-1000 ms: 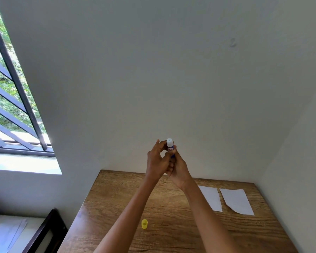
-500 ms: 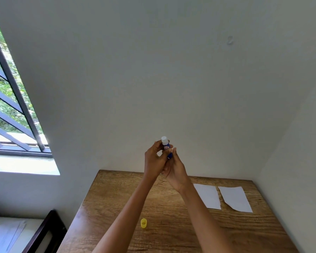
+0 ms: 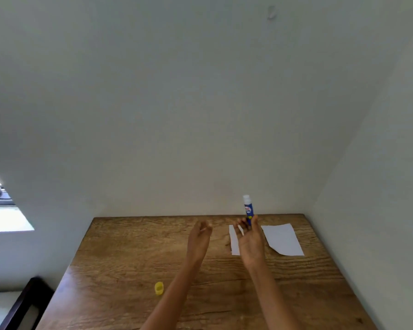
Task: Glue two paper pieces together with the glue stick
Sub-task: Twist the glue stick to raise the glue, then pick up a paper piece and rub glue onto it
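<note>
Right hand (image 3: 249,241) hides the left paper piece (image 3: 234,244) — partly.

A wooden table (image 3: 129,246) with strong grain stands pushed into a corner where two plain pale walls (image 3: 177,103) meet. At the left edge a window (image 3: 0,210) lets in bright daylight (its sill glares white). Low on the left sits a dark wooden frame (image 3: 26,303), perhaps a chair. A small hook (image 3: 271,12) hangs high on the back wall.

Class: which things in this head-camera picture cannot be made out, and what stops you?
- Left paper piece: right hand covers part.
- Glue stick: label too small to read; base hidden by fingers.
- Left hand: fingertips blurred, pose unclear.
- Dark furniture: cut off by the frame's lower-left edge.
</note>
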The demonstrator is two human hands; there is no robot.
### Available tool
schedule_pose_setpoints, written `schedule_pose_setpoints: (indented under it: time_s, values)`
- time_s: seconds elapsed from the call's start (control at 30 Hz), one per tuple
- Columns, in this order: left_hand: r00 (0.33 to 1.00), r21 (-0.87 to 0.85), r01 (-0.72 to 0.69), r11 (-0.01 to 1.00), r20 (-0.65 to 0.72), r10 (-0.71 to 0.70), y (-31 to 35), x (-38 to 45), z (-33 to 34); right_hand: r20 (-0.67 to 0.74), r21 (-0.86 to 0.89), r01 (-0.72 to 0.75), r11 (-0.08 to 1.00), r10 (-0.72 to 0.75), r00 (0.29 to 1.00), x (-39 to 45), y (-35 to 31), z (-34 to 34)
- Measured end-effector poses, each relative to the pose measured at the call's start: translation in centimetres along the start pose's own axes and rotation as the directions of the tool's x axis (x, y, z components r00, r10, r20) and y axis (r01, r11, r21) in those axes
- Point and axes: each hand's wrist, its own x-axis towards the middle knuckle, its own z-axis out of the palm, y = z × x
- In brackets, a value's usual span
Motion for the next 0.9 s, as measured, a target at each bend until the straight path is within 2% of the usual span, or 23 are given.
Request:
schedule_pose_setpoints:
  time_s: [0.17,0.27,0.4,0.53,0.63,0.73,0.83,0.9]
  values:
    - [0.978,-0.015,0.207,0.978,0.005,-0.207,-3.1,0.5,3.1,-0.131,-0.125,0.003,0.992,-0.019,0.991,1.2,-1.2,-4.9]
    - [0.964,-0.057,0.265,0.962,-0.015,-0.267,-3.5,1.2,4.4,-0.153,-0.164,-0.030,0.986,0.004,0.988,1.5,-0.6,-5.9]
    - [0.939,-0.109,0.342,0.933,0.005,-0.344,-3.5,2.6,6.4,-0.182,-0.141,-0.048,0.989,0.021,0.983,1.7,0.1,-6.5]
    - [0.925,-0.051,0.378,0.924,-0.028,-0.380,-3.5,3.8,8.1,-0.177,-0.103,-0.064,0.993,0.045,0.983,2.0,0.3,-7.0]
    - [0.940,0.085,0.338,0.937,-0.087,-0.331,-3.4,3.7,8.2,-0.162,-0.098,-0.070,0.993,0.054,0.985,1.9,0.1,-7.0]
    - [0.973,0.166,0.221,0.961,-0.109,-0.205,-3.5,2.5,7.2,-0.156,-0.064,-0.054,0.996,0.043,0.987,1.1,0.1,-6.3]
    - [0.989,0.135,0.055,0.989,-0.144,-0.035,-3.8,0.5,4.2,-0.120,0.005,-0.029,1.000,0.030,0.992,-0.7,0.8,-4.4]
    - [0.979,0.083,-0.008,0.997,-0.203,0.025,-3.9,-1.0,1.3,-0.079,0.039,-0.017,0.999,0.020,0.997,-2.3,1.6,-2.2]
